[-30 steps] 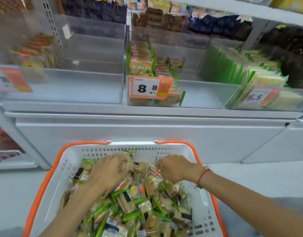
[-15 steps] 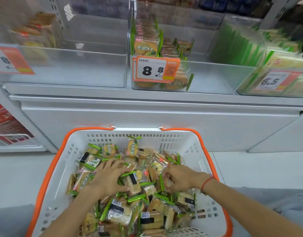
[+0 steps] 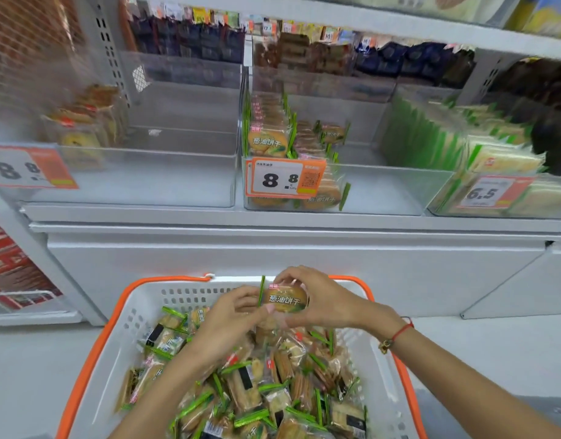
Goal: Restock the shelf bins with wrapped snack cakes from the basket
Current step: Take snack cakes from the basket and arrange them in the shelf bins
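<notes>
Head view: both hands have risen from digging in the basket (image 3: pixel 114 331); left hand (image 3: pixel 228 321) and right hand (image 3: pixel 323 299) fingers now pinch one wrapped snack cake (image 3: pixel 284 300) above its far rim, ready for the half-empty bin (image 3: pixel 383 191).

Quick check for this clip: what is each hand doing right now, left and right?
Left hand: pinching the green-edged side of the raised snack cake.
Right hand: fingers curled round the same snack cake, held above the basket.
</notes>
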`<state>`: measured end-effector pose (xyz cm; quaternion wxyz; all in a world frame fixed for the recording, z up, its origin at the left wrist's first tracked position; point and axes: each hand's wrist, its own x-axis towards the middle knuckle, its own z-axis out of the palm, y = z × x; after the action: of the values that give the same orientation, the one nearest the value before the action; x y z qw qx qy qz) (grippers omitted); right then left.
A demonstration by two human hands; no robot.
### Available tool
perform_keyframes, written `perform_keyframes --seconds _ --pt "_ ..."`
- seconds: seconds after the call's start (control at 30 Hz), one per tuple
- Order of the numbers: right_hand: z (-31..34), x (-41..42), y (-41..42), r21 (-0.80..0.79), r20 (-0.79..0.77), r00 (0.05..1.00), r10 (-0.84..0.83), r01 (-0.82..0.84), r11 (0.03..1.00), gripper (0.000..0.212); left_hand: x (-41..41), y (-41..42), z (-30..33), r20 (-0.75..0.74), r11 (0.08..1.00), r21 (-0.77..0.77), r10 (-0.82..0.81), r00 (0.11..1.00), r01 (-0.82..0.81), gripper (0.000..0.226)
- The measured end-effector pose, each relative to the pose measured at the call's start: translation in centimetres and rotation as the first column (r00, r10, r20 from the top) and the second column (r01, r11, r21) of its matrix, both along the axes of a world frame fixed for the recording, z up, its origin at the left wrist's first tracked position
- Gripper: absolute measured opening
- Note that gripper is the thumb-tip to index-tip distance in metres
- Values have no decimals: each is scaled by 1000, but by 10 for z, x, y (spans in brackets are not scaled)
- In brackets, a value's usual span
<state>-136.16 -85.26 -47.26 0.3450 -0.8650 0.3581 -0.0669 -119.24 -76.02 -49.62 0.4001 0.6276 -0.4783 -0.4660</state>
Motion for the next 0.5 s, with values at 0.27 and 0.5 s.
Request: perform_keyframes --seconds 0.27,0.5 --pt "114 -1 -38 -69 107 989 101 -94 993 18 12 -20 91 29 885 -439 190 981 -158 37" --pt "177 -33 -99 -112 220 970 -104 130 985 25 50 -94 151 39 615 -733 466 884 -292 28"
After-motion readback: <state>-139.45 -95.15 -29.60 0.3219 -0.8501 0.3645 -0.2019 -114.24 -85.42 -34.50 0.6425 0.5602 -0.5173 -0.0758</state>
